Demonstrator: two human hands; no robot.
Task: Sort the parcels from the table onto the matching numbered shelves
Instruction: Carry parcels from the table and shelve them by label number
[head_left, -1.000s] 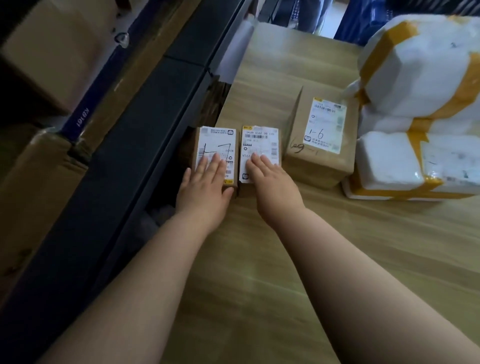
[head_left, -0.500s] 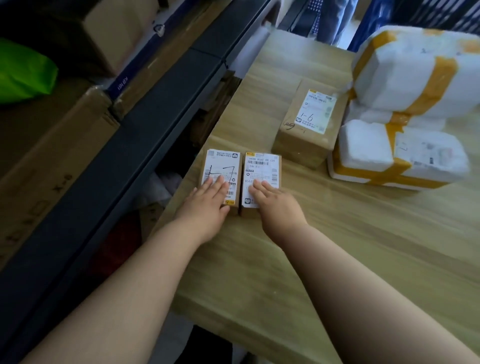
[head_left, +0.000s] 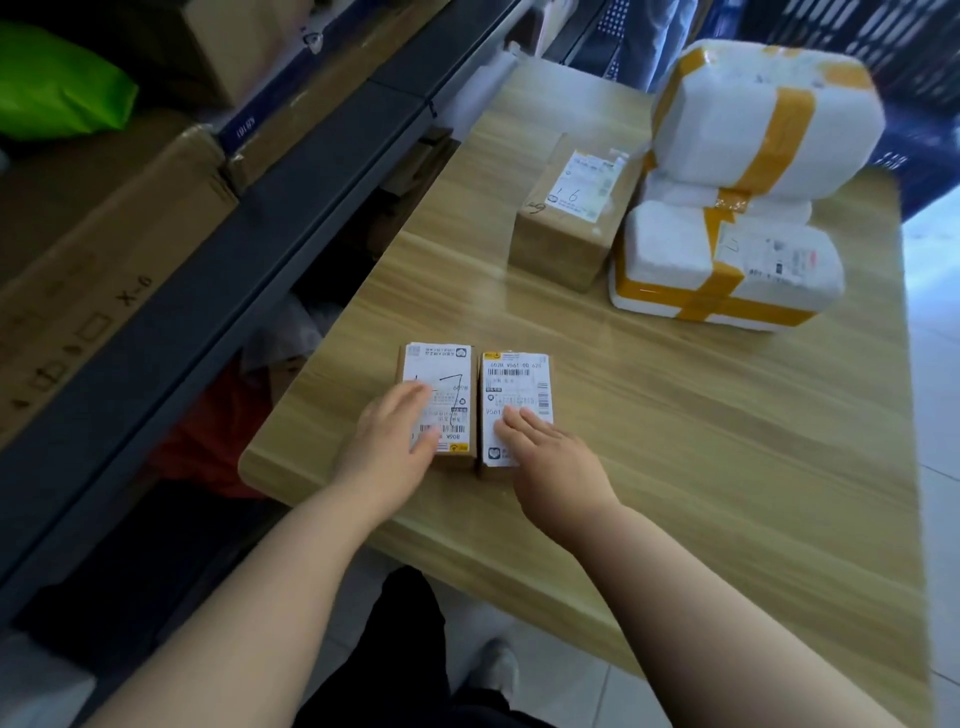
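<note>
- Fingers first: how do they lie?
- Fingers (head_left: 415, 400) of the left hand (head_left: 387, 452) lie straight and close together, flat on top of the left small parcel (head_left: 441, 374). The right hand (head_left: 550, 457) does the same on the right small parcel (head_left: 517, 379), fingers extended, gripping nothing. Both hands look motion-blurred, and I cannot tell where the thumbs sit.
- Where are those parcels?
- Side by side, touching or nearly so, at the near left corner of the wooden table (head_left: 675, 441), labels up.
- What is hard to read?
- The left label bears a handwritten mark ending in 7; the fingers cover its lower left part. The right label's print is too small to read.
- What else is on the table?
- At 1 o'clock from the hands stands a brown box (head_left: 566, 228) marked 1-6. Touching its right side, at 2 o'clock, white foam parcels (head_left: 701, 260) bound in yellow tape are stacked; the top one is blurred.
- And the edges?
- The table's left edge runs just beside the left parcel; the near edge lies just behind the wrists. At 9 to 11 o'clock a dark shelf rail (head_left: 208, 291) crosses, with a cardboard carton (head_left: 104, 249) and a green bag (head_left: 57, 88) behind it. The space under the rail is too dark to make out. Bare wood spreads from 3 to 5 o'clock and up towards the brown box.
</note>
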